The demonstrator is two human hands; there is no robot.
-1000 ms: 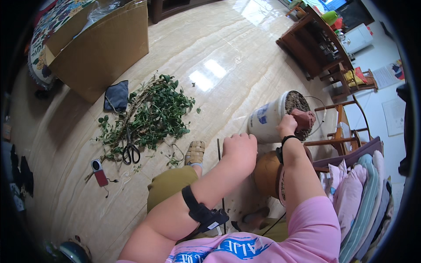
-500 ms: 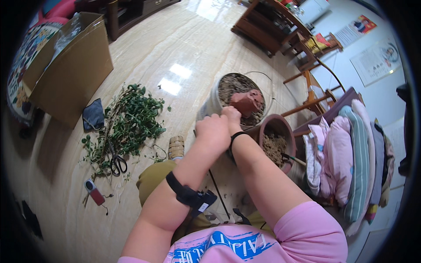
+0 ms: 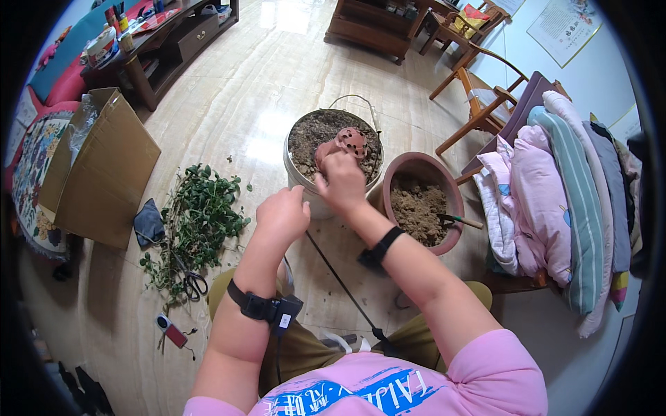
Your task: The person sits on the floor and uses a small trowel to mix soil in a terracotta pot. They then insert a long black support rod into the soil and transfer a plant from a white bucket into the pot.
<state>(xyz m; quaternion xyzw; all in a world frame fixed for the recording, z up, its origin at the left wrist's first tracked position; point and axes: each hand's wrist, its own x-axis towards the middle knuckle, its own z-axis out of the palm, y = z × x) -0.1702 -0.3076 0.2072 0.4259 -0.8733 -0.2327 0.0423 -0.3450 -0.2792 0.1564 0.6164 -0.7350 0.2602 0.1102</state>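
Right hand (image 3: 343, 183) clasped reddish pot (image 3: 334, 148) over bucket (image 3: 293, 170)

The fingers were closed on the tilted pot, above dark soil (image 3: 312, 132). The left hand (image 3: 283, 213) hung just beside the bucket, its grip impossible to tell. A brown planter (image 3: 458, 201) stood to the right; leafy stems (image 3: 208, 208) lay to the left.

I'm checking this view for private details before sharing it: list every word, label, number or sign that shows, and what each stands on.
Pink shirt: lettering in blue and white, partly folded; I won't copy it out.
Wall poster: dark writing, too small to read.
Black strapped-on box: small white label, too small to read.
White tub: label, too blurred to read.
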